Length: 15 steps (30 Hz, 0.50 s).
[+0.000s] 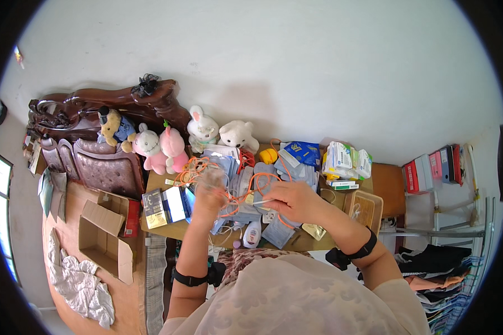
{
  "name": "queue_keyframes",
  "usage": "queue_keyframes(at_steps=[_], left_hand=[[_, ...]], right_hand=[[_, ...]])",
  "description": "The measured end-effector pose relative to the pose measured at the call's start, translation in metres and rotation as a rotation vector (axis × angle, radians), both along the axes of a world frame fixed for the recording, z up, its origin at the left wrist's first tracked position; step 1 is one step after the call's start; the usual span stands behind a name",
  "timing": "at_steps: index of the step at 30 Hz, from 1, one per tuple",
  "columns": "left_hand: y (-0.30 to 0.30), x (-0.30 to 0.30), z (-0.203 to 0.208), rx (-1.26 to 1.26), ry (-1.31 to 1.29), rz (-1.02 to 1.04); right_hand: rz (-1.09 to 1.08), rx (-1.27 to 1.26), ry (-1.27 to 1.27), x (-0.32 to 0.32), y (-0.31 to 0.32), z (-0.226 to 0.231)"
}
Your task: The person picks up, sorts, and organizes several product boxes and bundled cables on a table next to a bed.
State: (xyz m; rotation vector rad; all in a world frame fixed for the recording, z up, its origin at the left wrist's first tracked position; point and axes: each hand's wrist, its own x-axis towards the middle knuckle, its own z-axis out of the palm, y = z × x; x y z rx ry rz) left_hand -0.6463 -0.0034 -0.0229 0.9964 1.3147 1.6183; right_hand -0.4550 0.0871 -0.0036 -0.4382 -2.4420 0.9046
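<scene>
So the orange cable is all over the middle of this table, one tangle over by the left hand and some big loops between the two hands. Left hand is right at the edge of that tangle, but it's a blur, so I honestly can't tell if those fingers are open or closed. Right hand is easier to read: thumb and fingers pinched together on a bit of cable, knuckles up, can't make out exactly which strand. Under and around all that there's a pile of flat grey packets, plus a white bottle lying near the front edge. Behind the loops sits a round yellow thing, with a blue pack to its right, then some white-and-green packs. Basket is on the right end, dark box on the left. Plush toys are lined up at the back left, white bunny included, and there's an open carton well off to the left.
</scene>
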Motion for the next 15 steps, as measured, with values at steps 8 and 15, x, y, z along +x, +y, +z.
queue_keyframes(at_steps=[8, 15], left_hand=[[-0.008, 0.010, -0.039, -0.138, -0.074, -0.419], [0.003, -0.003, -0.007, 0.095, -0.889, -0.100]], right_hand=[[-0.152, -0.526, -0.033, -0.001, 0.024, -0.003], [0.003, -0.228, -0.234, 0.006, 0.003, -0.051]])
